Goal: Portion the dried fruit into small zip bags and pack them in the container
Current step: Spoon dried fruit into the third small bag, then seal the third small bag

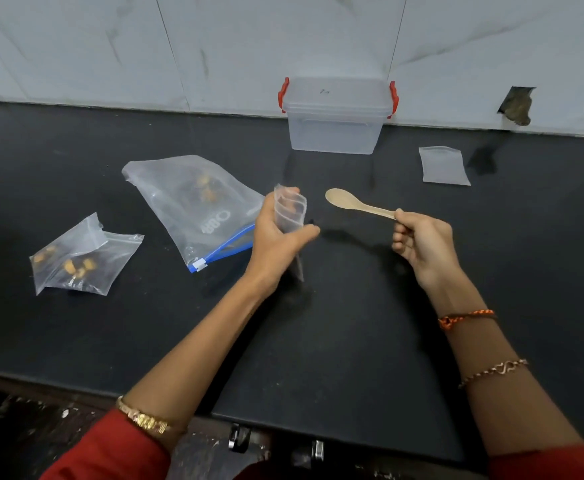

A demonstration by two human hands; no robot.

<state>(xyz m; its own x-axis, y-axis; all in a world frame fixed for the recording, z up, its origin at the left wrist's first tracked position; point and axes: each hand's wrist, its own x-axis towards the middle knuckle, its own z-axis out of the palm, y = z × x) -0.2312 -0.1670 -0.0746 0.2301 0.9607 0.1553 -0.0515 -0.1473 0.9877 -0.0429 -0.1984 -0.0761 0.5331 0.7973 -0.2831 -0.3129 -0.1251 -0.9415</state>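
Clear small zip bag (292, 211) stands upright in the left hand's (276, 233) grip; the right hand (422, 242) pinches a wooden spoon (356, 202). Lidded red-clipped clear plastic container (335, 116) sits at 12 o'clock by the wall, the large blue-zipped bag of dried fruit (197, 206) at 10 o'clock on the black table (352, 341).

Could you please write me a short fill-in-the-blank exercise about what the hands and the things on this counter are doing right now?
1. The right hand holds a wooden ____ by its handle.
2. The left hand grips a small ____ upright.
3. The clips on the closed container by the wall are ____ in colour.
4. The big bag of dried fruit has a ____ zip strip.

Missing words: spoon; zip bag; red; blue.
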